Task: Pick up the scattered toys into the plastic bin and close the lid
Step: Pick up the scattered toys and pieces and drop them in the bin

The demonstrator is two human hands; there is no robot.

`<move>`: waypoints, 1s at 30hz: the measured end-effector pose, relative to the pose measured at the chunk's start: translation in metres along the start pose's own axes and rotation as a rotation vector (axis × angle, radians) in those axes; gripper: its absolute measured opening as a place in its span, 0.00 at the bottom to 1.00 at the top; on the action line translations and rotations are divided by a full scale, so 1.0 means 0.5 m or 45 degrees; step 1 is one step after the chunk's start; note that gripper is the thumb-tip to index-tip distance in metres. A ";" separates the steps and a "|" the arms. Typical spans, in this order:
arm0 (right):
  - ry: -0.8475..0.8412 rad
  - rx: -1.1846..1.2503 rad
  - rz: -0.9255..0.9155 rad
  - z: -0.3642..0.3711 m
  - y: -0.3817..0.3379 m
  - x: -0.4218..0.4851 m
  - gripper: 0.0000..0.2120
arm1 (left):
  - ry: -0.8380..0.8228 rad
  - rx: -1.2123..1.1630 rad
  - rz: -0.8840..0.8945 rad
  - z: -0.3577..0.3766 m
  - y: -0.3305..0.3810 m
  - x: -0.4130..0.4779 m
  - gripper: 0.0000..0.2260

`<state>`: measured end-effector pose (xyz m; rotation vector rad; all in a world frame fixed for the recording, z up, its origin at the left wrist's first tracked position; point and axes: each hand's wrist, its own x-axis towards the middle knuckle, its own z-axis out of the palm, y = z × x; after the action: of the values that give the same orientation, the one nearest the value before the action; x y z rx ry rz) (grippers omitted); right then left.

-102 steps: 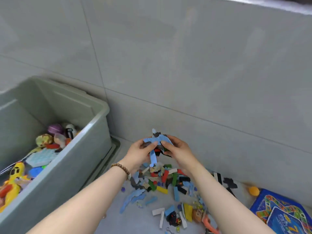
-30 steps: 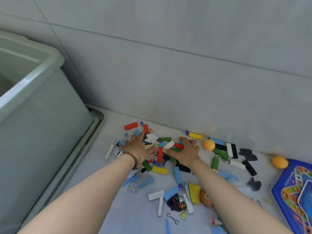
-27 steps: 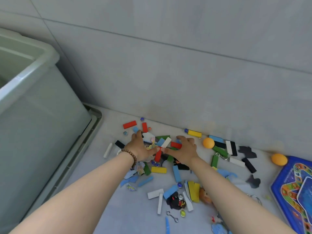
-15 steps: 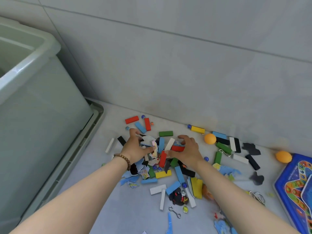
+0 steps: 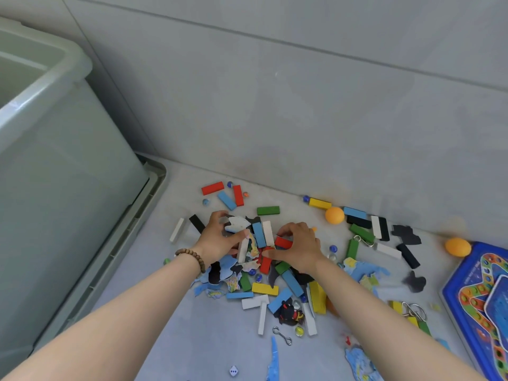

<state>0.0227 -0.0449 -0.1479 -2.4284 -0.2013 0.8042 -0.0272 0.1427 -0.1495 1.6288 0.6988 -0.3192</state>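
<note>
Room is tight at far left, where the plastic bin (image 5: 68, 160) rises tall with a grey lid (image 5: 155, 185) jutting from under it, while bare floor (image 5: 206, 339) lies open between my forearms. My left hand (image 5: 220, 240) curls its fingers over a white puzzle piece (image 5: 237, 224) on the left of the heap of toys (image 5: 264, 270). My right hand (image 5: 299, 248) pinches a red block (image 5: 283, 242) between thumb and bent fingers, and further right an orange ball (image 5: 334, 215) sits near the wall (image 5: 302, 105) and a blue game board (image 5: 483, 298) fills the right edge.
</note>
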 end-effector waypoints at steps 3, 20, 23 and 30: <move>-0.015 0.088 -0.024 0.001 0.005 0.004 0.22 | -0.037 0.091 0.001 0.008 -0.001 0.004 0.16; -0.189 0.200 -0.042 -0.011 0.037 0.009 0.18 | -0.219 0.195 0.017 0.023 -0.007 -0.002 0.13; -0.205 0.220 -0.069 -0.020 0.038 0.005 0.17 | -0.203 0.240 0.061 0.027 -0.015 0.002 0.13; -0.253 0.296 -0.145 -0.035 0.037 -0.002 0.17 | -0.150 0.131 0.040 0.040 -0.019 -0.004 0.11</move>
<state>0.0318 -0.0689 -0.1465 -2.1010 -0.3018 0.9612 -0.0309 0.1233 -0.1598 1.7017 0.5750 -0.4313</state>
